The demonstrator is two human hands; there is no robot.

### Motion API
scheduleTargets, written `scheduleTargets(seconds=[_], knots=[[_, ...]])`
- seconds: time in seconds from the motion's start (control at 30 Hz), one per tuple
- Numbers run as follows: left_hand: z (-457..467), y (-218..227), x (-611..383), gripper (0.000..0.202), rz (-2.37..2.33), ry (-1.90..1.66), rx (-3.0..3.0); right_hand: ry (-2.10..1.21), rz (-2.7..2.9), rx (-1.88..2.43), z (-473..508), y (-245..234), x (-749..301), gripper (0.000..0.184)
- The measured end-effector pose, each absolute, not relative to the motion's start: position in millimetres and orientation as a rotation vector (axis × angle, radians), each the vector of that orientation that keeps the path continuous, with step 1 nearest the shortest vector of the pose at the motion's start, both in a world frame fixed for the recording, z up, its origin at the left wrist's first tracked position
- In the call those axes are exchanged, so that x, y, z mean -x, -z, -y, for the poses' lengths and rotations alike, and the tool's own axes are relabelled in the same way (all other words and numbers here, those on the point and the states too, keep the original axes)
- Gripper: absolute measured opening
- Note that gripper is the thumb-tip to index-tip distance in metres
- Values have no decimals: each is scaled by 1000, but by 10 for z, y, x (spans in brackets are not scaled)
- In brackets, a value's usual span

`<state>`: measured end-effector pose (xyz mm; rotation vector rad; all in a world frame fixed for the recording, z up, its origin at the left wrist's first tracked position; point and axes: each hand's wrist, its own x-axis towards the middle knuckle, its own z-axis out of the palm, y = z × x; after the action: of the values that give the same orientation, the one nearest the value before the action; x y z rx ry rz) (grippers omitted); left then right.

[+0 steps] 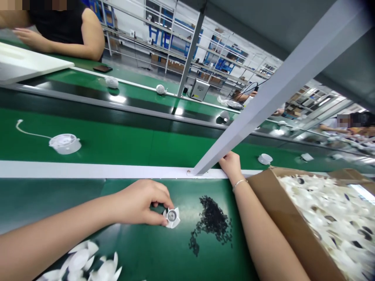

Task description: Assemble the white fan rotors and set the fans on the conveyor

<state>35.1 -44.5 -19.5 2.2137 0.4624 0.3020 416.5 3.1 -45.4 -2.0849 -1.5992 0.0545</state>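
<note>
My left hand (149, 203) is closed, pinching a small white fan wheel (172, 217) by its edge above the green bench. The fan wheel's round hub faces up, with short blades around it. My right hand (231, 166) reaches past the white rail to the green belt, partly behind the slanted white post, and its fingers are mostly hidden. Between my arms lies a loose pile of tiny black parts (213, 218). More white fan wheels (80, 261) are heaped below my left forearm.
A cardboard box (281, 218) full of white fan wheels stands at the right. The slanted white post (243, 121) crosses in front. White round housings (65, 143) sit on the belt (131, 140). Across it, a person (64, 31) is seated; others work farther right.
</note>
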Motion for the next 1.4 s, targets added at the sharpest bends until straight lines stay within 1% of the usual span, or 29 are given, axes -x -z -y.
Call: scheduleTargets(seconds=[0.3, 0.63, 0.83, 0.9, 1.0, 1.07, 1.13, 1.23, 1.3, 1.33, 1.4], knots=[[451, 173, -357, 31, -481, -259, -2186, -125, 1662, 2039, -19, 480, -4187, 29], [452, 171, -350, 31, -475, -274, -2197, -72, 1664, 1998, -16, 484, -4139, 33], [456, 169, -348, 31, -464, -305, -2201, 99, 1598, 1998, -22, 493, -4167, 19], [452, 175, -350, 31, -461, -313, -2202, 216, 1543, 2018, -30, 492, -4193, 27], [449, 190, -349, 31, -461, -313, -2203, 414, 1355, 2107, -75, 496, -4270, 50], [450, 198, -345, 31, -460, -314, -2210, 523, 1183, 2189, -138, 502, -4344, 62], [453, 200, -342, 31, -462, -323, -2215, 579, 1036, 2270, -222, 509, -4430, 72], [459, 200, -342, 31, -449, -355, -2220, 552, 810, 2395, -342, 510, -4557, 87], [461, 207, -341, 32, -427, -383, -2232, 482, 649, 2463, -386, 507, -4619, 89], [462, 214, -339, 32, -418, -400, -2239, 442, 596, 2487, -395, 504, -4639, 84], [461, 232, -333, 33, -407, -433, -2246, 372, 580, 2517, -385, 495, -4652, 65]])
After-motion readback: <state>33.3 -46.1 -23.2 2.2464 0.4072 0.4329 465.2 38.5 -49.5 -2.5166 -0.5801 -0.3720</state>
